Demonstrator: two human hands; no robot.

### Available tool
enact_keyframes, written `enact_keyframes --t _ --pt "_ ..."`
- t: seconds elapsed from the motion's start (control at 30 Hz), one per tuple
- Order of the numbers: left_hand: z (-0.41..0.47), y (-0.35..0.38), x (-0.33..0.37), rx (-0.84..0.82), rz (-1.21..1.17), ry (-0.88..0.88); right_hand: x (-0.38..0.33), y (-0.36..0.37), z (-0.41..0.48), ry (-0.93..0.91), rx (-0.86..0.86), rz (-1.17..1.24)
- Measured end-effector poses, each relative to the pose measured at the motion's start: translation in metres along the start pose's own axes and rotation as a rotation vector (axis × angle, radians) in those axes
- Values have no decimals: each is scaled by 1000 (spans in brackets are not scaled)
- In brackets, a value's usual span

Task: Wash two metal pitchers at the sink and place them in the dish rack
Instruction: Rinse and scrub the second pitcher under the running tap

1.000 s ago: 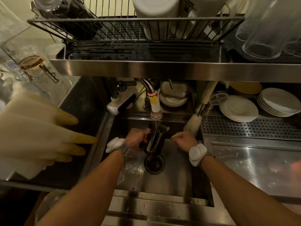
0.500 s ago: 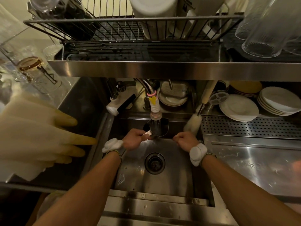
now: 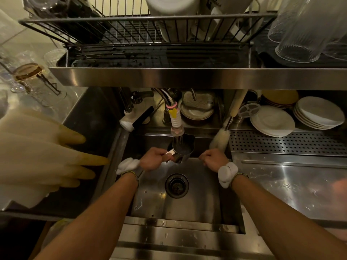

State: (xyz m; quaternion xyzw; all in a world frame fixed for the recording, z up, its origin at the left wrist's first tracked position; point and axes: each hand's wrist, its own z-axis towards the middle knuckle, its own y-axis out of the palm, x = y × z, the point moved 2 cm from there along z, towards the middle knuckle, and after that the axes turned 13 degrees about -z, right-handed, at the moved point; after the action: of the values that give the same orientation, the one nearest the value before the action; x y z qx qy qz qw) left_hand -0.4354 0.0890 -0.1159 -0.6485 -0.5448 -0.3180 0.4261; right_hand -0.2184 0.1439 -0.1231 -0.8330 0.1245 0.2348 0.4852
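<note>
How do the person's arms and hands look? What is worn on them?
Both forearms are bare; no sleeves show. The left hand and right hand wear no gloves. White rounded pads sit on thin greenish bands at the left wrist and right wrist.

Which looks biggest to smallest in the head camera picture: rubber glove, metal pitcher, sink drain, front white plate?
1. rubber glove, though it is probably nearest the camera, which inflates it.
2. front white plate.
3. metal pitcher and sink drain: about alike, so unranked.
</note>
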Motion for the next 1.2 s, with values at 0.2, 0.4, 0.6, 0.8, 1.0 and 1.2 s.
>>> enact_keyframes --t 0.2,0.4,0.6,0.8,1.0,1.2 --pt "-3 -7 20 34 247 -15 -9 -1 -2 -14 -32 9" --pt "-25 -7 49 91 853 -48 -25 -11 -11 -48 -8 -4" --pt "-37 -7 65 172 1188 137 -33 -14 -20 -65 21 16" --pt "-49 2 80 210 1388 249 -35 -20 -29 -67 51 29" --pt "-59 10 87 256 1573 289 -33 -24 -37 -85 56 57" --pt "-59 12 85 269 1561 321 -33 -23 -40 -102 70 49"
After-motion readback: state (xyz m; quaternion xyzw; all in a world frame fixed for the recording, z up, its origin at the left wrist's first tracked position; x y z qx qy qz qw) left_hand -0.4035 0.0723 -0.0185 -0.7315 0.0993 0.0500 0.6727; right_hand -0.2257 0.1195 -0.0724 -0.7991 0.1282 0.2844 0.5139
